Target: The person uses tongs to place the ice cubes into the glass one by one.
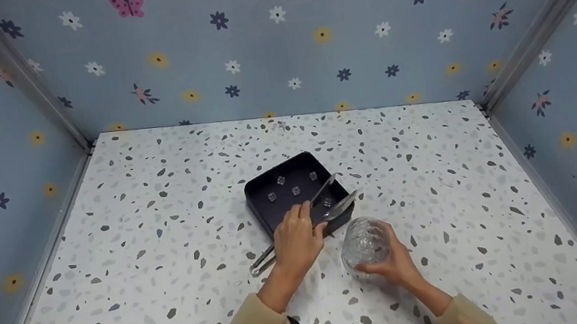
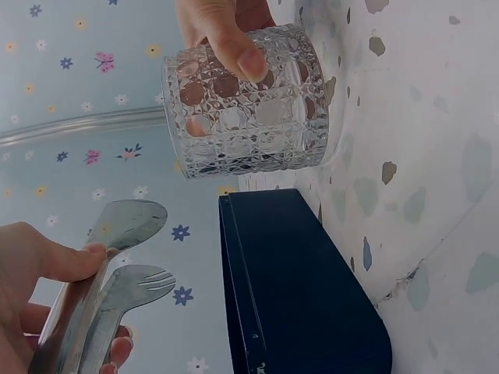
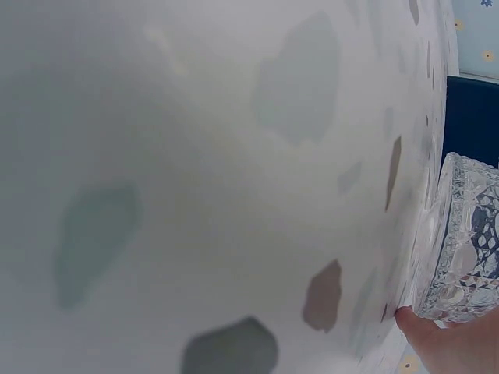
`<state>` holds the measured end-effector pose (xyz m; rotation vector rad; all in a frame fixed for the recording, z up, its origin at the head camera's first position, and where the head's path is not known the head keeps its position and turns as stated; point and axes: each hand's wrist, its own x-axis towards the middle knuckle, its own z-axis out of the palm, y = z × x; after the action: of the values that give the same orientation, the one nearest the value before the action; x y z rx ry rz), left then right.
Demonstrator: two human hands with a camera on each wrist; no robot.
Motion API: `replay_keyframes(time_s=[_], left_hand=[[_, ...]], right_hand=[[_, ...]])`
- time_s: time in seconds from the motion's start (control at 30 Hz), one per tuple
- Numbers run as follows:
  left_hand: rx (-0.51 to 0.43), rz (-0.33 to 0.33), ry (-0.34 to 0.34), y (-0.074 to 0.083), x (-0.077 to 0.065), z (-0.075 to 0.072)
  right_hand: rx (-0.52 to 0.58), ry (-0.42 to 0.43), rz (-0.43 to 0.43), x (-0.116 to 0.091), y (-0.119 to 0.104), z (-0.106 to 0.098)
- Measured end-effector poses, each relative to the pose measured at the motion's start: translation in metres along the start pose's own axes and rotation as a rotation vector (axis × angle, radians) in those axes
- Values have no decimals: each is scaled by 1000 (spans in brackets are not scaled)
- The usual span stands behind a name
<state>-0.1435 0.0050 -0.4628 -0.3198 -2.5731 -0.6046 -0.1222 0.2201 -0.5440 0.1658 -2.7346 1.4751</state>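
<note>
My left hand (image 1: 297, 239) grips a pair of metal serving tongs (image 1: 335, 210) above the near side of a dark square tray (image 1: 258, 210). One tong end is a flat spoon shape and the other is forked, as the left wrist view shows. The two ends stand apart with nothing between them. Several small clear cubes (image 1: 296, 190) lie scattered in the tray. Beside the tray's near right corner, my right hand (image 1: 395, 262) holds a clear cut-glass tumbler (image 1: 362, 247), thumb on the near side and fingers round the far side.
A white speckled tabletop (image 1: 178, 254) lies under everything. Blue walls (image 1: 272, 36) with flowers and butterflies rise at the back and both sides, with grey strips (image 1: 32, 78) at the corners.
</note>
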Motion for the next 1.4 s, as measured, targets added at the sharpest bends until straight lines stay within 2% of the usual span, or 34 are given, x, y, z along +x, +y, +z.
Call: replay_keyframes(time_s=[0.47, 0.7, 0.77, 0.87, 1.13, 1.4], left_hand=[[26, -88, -87, -9, 5, 15], [26, -140, -137, -11, 8, 23], [32, -150, -149, -11, 9, 25], [47, -158, -163, -12, 11, 29], [99, -164, -184, -13, 14, 36], [122, -160, -189, -12, 17, 44]], right_hand=[[0, 4, -5, 0, -1, 0], [67, -2, -51, -8, -40, -8], [63, 1, -59, -8, -41, -8], [53, 8, -64, -7, -39, -7], [16, 18, -31, -1, -3, 0], [28, 22, -25, 0, 0, 0]])
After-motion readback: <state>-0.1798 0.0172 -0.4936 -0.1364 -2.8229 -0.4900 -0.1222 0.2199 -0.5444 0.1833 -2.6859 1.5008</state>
